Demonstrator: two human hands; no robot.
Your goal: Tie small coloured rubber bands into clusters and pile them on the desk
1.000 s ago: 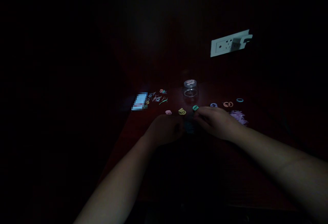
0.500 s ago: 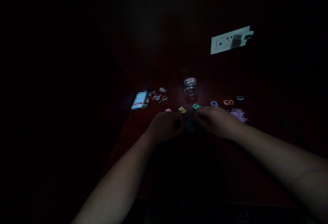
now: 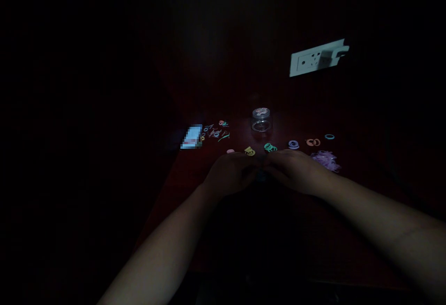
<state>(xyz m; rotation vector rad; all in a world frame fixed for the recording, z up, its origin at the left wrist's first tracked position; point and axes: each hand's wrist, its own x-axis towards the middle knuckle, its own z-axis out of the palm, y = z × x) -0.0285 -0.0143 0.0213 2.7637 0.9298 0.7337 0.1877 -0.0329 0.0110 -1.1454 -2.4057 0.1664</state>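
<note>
My left hand (image 3: 232, 173) and my right hand (image 3: 294, 170) are close together low over the dark red table, fingertips nearly meeting. Both have curled, pinched fingers; anything between them is too small and dark to make out. Below the fingertips lies a dim blue patch of small bands (image 3: 261, 175). Just beyond the hands are a pink band pile (image 3: 230, 151), yellow bands (image 3: 250, 151) and green bands (image 3: 270, 147). Purple bands (image 3: 293, 144) and orange bands (image 3: 312, 142) lie farther right. A heap of pale purple bands (image 3: 325, 161) is beside my right wrist.
A clear lidded jar (image 3: 261, 120) stands behind the band piles. At the left are a lit phone (image 3: 191, 136) and scattered mixed bands (image 3: 216, 133). One teal band (image 3: 329, 136) lies at the right. A white socket panel (image 3: 317, 57) with a plug is on the wall.
Both hands have come closer together, my left hand moving right. My right hand has drawn back slightly from the green bands, which show more fully. The whole view has shifted slightly.
</note>
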